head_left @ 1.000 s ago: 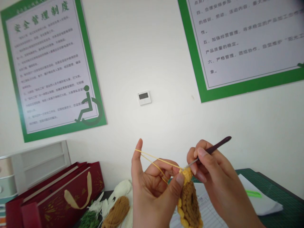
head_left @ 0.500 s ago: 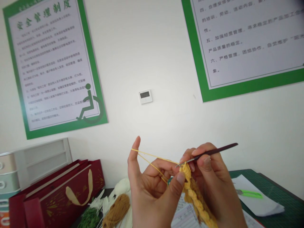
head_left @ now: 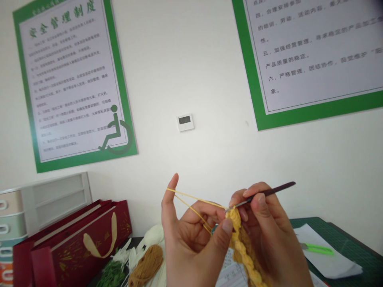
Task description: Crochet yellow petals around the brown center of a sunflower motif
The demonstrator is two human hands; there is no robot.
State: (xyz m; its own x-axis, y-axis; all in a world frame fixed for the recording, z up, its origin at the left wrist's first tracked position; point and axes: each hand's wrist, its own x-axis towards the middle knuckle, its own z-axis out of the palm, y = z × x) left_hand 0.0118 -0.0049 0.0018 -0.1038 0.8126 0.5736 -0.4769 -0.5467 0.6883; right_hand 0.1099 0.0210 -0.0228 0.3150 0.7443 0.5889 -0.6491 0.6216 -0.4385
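Note:
My left hand (head_left: 194,235) pinches the top of a yellow crochet piece (head_left: 239,243) between thumb and fingers. Its index finger is raised, with yellow yarn (head_left: 191,195) looped over it and stretched to the work. In my right hand (head_left: 269,223) is a crochet hook (head_left: 269,191) with a dark handle, gripped between thumb and fingers. The hook's metal tip is at the upper edge of the crochet piece, by the left fingertips. The strip hangs down between both hands, its lower end cut off by the frame.
Dark red gift bags (head_left: 80,243) stand at the left beside stacked drawers (head_left: 12,223). A brown yarn skein (head_left: 146,265), white yarn (head_left: 155,235) and green yarn (head_left: 112,274) lie nearby. At right, a green cutter (head_left: 318,249) rests on white paper (head_left: 335,267) over a cutting mat (head_left: 317,227).
The hook has shifted slightly, its handle end a little left and lower. The view has turned a little; both hands keep their hold.

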